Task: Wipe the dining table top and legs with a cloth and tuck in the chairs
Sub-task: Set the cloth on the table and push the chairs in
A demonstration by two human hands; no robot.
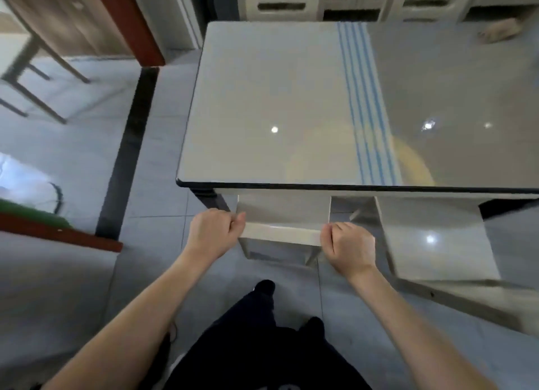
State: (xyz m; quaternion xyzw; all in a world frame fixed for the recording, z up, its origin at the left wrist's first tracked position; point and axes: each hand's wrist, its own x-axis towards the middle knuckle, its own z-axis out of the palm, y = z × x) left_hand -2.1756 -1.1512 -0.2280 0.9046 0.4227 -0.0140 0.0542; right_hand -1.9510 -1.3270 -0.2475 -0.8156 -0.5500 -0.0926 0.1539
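Fingers of the left hand [214, 232] and right hand [348, 248] are curled tight around the two ends of a pale chair's top rail [281, 234]. The chair [284, 211] sits partly under the near edge of the glossy dining table [262, 98]. A second chair [434, 238] stands just to the right, angled outward.

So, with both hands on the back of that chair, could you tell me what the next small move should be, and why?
Probably push the chair straight forward under the table. The left hand and right hand grip the two ends of its top rail, and its seat is only partly under the table edge. The second chair on the right sticks out further and looks like the one to do afterwards.
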